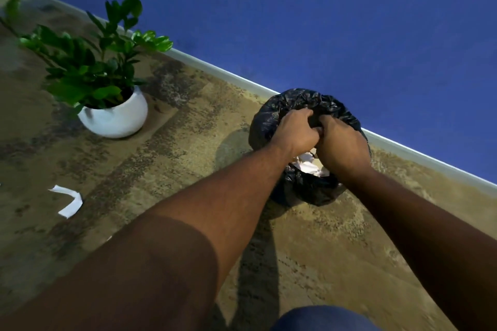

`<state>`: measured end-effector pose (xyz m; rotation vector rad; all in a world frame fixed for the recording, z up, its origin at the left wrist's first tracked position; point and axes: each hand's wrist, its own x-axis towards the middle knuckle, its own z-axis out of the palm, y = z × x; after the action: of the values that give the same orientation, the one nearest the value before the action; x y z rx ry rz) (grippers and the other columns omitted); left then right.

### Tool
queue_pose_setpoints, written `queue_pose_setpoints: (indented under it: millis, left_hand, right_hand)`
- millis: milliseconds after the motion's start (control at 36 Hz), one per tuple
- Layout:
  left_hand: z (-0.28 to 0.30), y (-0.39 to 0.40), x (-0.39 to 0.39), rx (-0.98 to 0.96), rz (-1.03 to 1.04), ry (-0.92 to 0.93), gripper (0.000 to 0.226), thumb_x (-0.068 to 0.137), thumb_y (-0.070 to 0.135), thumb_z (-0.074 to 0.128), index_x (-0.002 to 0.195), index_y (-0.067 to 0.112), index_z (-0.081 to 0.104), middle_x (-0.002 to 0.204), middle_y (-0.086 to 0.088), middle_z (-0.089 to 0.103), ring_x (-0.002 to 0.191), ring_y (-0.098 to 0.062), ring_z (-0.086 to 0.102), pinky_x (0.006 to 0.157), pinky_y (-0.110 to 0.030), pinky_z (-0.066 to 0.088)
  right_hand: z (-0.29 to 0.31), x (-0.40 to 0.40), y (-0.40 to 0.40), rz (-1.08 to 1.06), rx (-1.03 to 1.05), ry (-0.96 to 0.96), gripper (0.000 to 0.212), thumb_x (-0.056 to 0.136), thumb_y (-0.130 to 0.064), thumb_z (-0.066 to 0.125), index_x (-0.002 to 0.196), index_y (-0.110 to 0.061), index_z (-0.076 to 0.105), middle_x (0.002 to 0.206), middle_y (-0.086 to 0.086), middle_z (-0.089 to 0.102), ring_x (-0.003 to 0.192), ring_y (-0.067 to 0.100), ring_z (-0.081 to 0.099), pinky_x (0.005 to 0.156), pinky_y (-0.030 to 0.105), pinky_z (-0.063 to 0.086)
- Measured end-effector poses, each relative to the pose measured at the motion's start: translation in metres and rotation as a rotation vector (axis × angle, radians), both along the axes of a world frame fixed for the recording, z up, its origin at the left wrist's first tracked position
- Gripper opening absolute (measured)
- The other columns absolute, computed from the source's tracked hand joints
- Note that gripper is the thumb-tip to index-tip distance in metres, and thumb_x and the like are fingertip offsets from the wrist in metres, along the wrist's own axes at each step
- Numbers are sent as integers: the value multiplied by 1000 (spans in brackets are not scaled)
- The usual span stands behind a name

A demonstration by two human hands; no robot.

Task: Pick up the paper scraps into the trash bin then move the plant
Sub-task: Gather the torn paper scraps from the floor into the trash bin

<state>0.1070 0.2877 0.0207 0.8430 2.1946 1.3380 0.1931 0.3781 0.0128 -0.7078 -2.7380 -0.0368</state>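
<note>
Blue wall point(322, 21) w/ pale skirting meets a mottled, rough brown floor point(161, 169). Plant point(88, 62), glossy leaves in a round white pot, is set near the wall, far left. Bin point(304, 105), round, lined w/ crinkled black plastic, sits by the skirting; white paper is seen inside. Both hands are curled over its mouth: left hand point(294, 130) & right hand point(343, 142) touching, fingers bent; whether anything is held can't be told. One bent white scrap point(68, 200) lies well left of the bin, long axis diagonal, nearer the left hand.
</note>
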Motion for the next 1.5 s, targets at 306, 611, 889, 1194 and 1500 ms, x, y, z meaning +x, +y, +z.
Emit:
queue_pose_setpoints:
  millis: [306, 611, 889, 1194, 1500]
  left_hand:
    - [-16, -73, -21, 0, 312, 205, 34, 94, 12, 53, 127, 7, 61, 127, -15, 58, 123, -31, 52, 108, -39, 42]
    - [-70, -253, -43, -272, 550, 156, 42, 93, 14, 56, 135, 8, 56, 135, -17, 54, 127, -31, 51, 110, -34, 38]
    - [-112, -409, -52, -552, 740, 43, 35, 88, 8, 52, 122, 6, 60, 126, -20, 61, 121, -37, 55, 105, -40, 42]
    - [-152, -453, -59, -804, 623, 57, 38, 96, 18, 54, 133, 10, 50, 135, -15, 47, 123, -33, 50, 106, -44, 41]
    - [-189, -446, -109, -855, 486, 103, 51, 92, 13, 51, 141, 18, 40, 140, -14, 42, 126, -36, 46, 107, -46, 39]
  right_hand:
    - [1, -41, -55, 231, 88, 143, 15, 91, -18, 45, 100, -13, 57, 97, 8, 59, 71, 30, 58, 54, 30, 39]
    - [-45, -104, -207, 572, -13, -63, 23, 89, -21, 54, 111, -15, 59, 104, 10, 59, 85, 34, 64, 67, 38, 56]
    - [-93, -132, -324, 902, -92, -352, 27, 89, -25, 55, 114, -15, 57, 114, 10, 55, 106, 32, 57, 88, 38, 47]
    - [-161, -130, -374, 1030, -174, -546, 18, 90, -12, 56, 107, -16, 56, 105, 4, 52, 93, 22, 55, 69, 29, 40]
    - [-208, -123, -382, 1190, -72, -752, 75, 84, -13, 62, 148, -32, 27, 157, 11, 15, 140, 38, 26, 100, 51, 46]
